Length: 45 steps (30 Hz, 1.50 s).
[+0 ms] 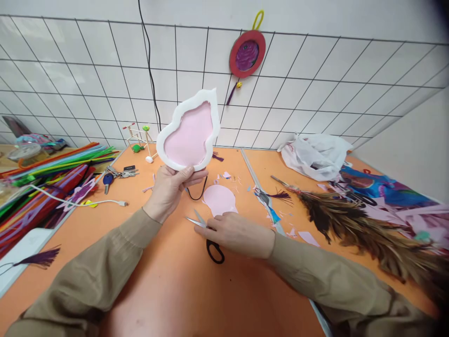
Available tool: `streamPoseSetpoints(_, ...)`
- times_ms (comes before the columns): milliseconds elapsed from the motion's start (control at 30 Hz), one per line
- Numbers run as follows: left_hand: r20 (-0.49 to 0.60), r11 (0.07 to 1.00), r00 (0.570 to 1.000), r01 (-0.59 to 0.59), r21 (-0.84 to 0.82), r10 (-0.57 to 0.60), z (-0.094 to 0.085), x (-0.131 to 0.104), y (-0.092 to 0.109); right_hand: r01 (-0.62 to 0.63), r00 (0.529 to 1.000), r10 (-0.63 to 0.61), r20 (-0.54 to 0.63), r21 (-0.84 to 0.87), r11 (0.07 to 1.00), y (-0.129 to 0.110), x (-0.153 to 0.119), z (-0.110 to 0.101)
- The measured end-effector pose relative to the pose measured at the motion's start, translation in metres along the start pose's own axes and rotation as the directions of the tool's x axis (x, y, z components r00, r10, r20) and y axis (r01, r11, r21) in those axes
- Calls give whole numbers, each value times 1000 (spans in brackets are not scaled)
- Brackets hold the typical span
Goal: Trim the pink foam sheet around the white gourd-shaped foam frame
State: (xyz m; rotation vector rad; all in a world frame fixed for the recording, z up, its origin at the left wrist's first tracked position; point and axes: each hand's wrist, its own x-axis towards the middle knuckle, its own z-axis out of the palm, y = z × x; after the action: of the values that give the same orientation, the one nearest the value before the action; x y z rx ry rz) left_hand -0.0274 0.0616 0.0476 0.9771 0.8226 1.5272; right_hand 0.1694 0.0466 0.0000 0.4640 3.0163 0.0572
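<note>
The left hand point(178, 185) pinches the lower edge of the white-bordered pink panel point(191, 133), tilted above its fingers; a light grip should spare the border. The right hand point(236, 234) curls over black-handled scissors point(212, 256), whether gripping I cannot tell; fingertips best avoid the parted blades.

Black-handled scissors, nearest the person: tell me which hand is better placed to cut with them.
Right hand, most likely: it covers the middle of the black-handled scissors, whose blades stand apart, while the left hand holds up the white-framed pink piece.
</note>
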Motion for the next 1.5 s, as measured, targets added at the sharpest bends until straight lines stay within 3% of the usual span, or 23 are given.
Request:
streamPoseSetpoints(67,16,1000,1000,21,-4,-21,3,-3,-3,-60,986,102,-132,288,956,4,-4,-3)
streamPoseSetpoints(133,34,999,999,40,-8,-40,6,-7,-7,-97,921,287,-265,556,826,14,-8,-9)
streamPoseSetpoints(267,82,996,993,91,-13,-89,14,-18,-17,-88,766,515,-385,731,677,37,-12,-29)
streamPoseSetpoints(300,85,994,990,111,-11,-110,17,-21,-20,-33,742,542,-395,785,618,40,-13,-34)
streamPoseSetpoints(367,83,989,985,150,-5,-149,22,-28,-25,237,667,644,-374,926,293,41,-12,-43)
streamPoseSetpoints(433,81,982,979,189,4,-188,27,-34,-30,382,604,720,-341,917,115,36,-10,-49)
streamPoseSetpoints(567,68,969,967,247,-14,-245,35,-43,-37,448,458,846,-273,893,45,25,-3,-50)
streamPoseSetpoints(733,63,947,948,316,-51,-313,40,-50,-45,459,365,895,-255,886,65,25,1,-49)
streamPoseSetpoints(1067,40,930,933,359,-85,-357,41,-56,-58,440,290,925,-245,893,98,30,2,-45)
streamPoseSetpoints(1333,40,933,935,353,-66,-351,38,-56,-65,449,309,926,-214,892,57,29,4,-41)
streamPoseSetpoints(1500,43,930,934,357,-89,-354,37,-55,-68,443,346,919,-190,896,19,31,3,-39)
